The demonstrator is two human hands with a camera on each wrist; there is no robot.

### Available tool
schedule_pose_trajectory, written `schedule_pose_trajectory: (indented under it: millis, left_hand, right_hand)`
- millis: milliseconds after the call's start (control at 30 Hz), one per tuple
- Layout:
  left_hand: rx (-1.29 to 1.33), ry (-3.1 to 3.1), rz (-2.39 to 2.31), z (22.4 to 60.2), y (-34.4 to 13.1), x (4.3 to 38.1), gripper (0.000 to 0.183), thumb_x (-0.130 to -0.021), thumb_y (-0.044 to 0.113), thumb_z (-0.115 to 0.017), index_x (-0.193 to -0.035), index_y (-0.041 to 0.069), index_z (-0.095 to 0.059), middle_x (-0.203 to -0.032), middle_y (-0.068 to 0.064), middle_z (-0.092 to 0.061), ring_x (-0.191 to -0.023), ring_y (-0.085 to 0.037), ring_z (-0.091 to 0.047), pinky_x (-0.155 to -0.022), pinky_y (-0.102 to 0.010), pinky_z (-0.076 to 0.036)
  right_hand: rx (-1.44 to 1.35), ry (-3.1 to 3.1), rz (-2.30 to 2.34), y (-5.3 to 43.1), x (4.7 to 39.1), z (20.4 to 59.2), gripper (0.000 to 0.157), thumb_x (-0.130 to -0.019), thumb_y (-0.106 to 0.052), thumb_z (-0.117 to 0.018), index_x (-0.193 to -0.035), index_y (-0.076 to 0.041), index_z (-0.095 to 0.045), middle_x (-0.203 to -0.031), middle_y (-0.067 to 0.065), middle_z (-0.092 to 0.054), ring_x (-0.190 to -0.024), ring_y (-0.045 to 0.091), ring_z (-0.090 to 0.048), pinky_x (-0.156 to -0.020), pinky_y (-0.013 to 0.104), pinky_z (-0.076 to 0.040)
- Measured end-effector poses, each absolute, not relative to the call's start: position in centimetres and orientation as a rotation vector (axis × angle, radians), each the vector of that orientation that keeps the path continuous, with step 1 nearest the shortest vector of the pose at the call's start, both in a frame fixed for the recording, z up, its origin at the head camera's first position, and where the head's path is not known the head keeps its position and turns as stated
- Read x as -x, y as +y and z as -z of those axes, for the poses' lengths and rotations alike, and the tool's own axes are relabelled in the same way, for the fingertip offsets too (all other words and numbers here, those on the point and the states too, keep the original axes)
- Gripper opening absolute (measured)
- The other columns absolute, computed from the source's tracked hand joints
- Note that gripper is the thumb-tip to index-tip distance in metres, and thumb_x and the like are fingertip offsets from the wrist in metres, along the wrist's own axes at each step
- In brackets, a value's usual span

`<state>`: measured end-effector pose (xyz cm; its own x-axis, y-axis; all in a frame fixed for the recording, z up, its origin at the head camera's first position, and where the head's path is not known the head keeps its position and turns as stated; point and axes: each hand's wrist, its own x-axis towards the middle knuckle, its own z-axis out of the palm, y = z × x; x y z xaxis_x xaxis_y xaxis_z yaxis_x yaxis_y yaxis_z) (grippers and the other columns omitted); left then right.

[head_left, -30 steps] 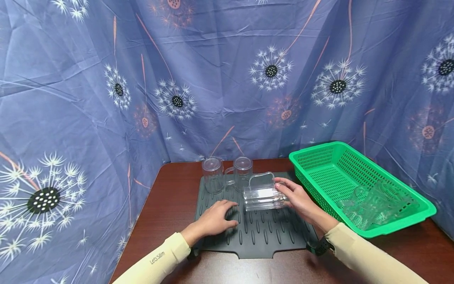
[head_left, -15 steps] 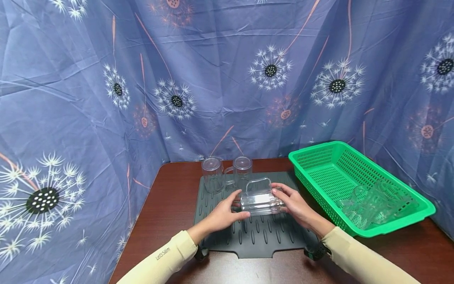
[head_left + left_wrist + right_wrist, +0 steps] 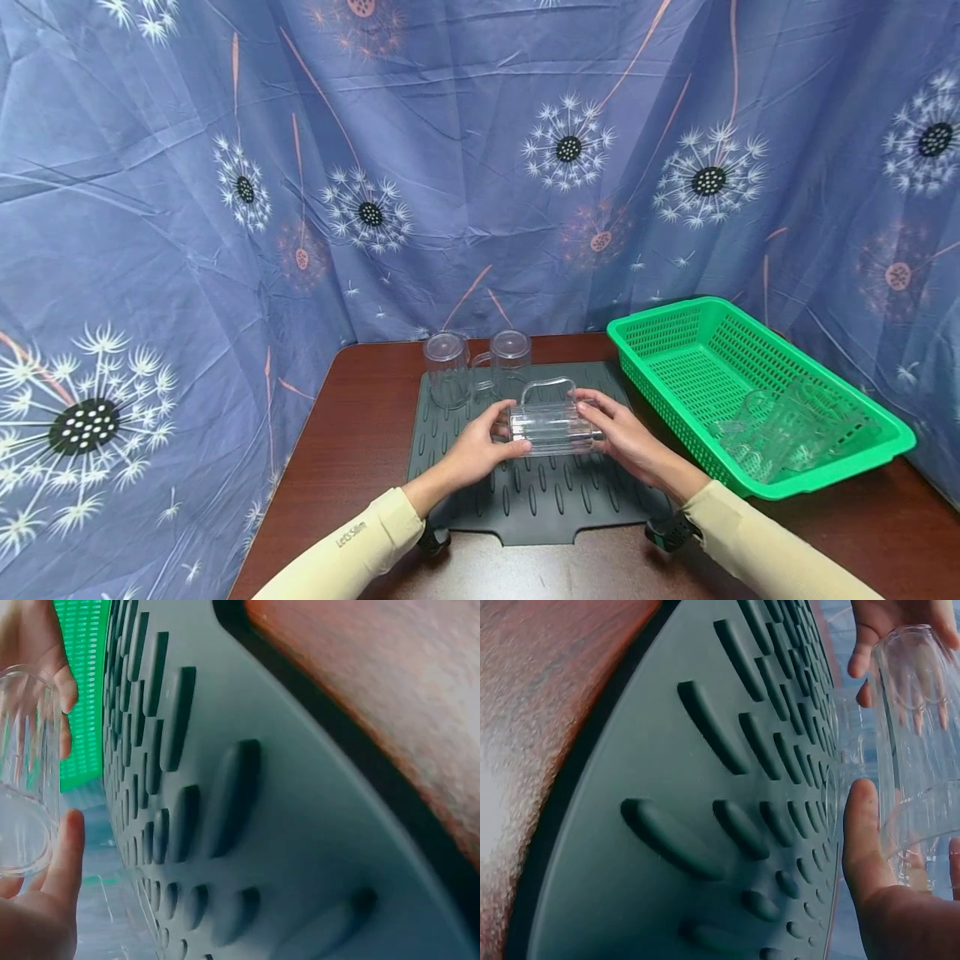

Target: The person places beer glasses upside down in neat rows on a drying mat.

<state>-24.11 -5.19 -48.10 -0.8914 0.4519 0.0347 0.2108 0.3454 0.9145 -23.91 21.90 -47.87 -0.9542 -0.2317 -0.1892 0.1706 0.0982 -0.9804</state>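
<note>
A clear glass mug [image 3: 555, 429] lies sideways in the air above the dark grey drying mat [image 3: 536, 504], its handle toward the back. My left hand [image 3: 474, 450] grips the mug's left end, thumb in front. The other end is in my right hand [image 3: 632, 435], with fingers on top and around it. Both wrist views show the mug [image 3: 30, 765] between the two hands, apart from the ridged mat. Two more glass mugs, one at the left [image 3: 447, 372] and one beside it [image 3: 512, 364], stand on the mat's back left, apparently upside down.
A green perforated basket [image 3: 690, 383] stands to the right of the mat, with several clear glass pieces [image 3: 795, 433] heaped in its near end. Beneath everything is a reddish-brown table [image 3: 337, 417]. A blue dandelion-print curtain [image 3: 465, 208] hangs behind.
My left hand has moved right and taken hold of the mug's left end. The mug has come slightly nearer and lower, still in my right hand.
</note>
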Motion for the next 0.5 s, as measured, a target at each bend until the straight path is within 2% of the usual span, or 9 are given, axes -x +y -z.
schedule_pose_trajectory:
  millis: [267, 500]
  left_hand:
    - [-0.603, 2.422, -1.623, 47.5, -4.6, 24.4, 0.069, -0.092, 0.036, -0.074, -0.151, 0.019, -0.044, -0.138, -0.016, -0.055, -0.115, -0.025, -0.059, -0.089, -0.043, -0.051]
    - [-0.616, 2.517, -1.593, 46.0, -3.7, 24.6, 0.069, -0.091, 0.037, -0.074, -0.153, 0.029, -0.044, -0.139, -0.004, -0.056, -0.118, -0.025, -0.058, -0.091, -0.046, -0.051]
  right_hand:
    - [0.119, 2.128, 1.872, 22.7, 23.8, 48.2, 0.062, -0.104, -0.047, -0.052, -0.154, -0.015, -0.034, -0.154, 0.019, -0.039, -0.136, 0.038, -0.045, -0.099, 0.052, -0.050]
    - [0.155, 2.238, 1.788, 23.5, 23.7, 48.3, 0.063, -0.103, -0.047, -0.053, -0.155, -0.014, -0.036, -0.157, 0.018, -0.038, -0.142, 0.039, -0.041, -0.103, 0.051, -0.048]
